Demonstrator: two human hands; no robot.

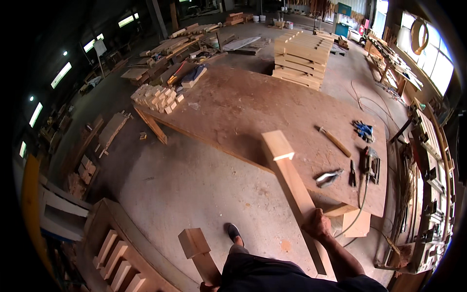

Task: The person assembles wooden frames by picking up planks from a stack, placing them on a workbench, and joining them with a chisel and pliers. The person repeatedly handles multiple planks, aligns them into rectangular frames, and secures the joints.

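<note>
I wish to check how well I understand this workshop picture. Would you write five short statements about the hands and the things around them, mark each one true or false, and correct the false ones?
1. The right hand grips a long wooden post. True.
2. The left hand rests on the table. False: it holds a second wooden post at the lower picture edge.
3. The hammer lies left of the corded power tool. True.
4. The small wooden blocks lie on the floor. False: they are piled on the table's left end.
5. A tall wood stack stands beyond the table. True.
</note>
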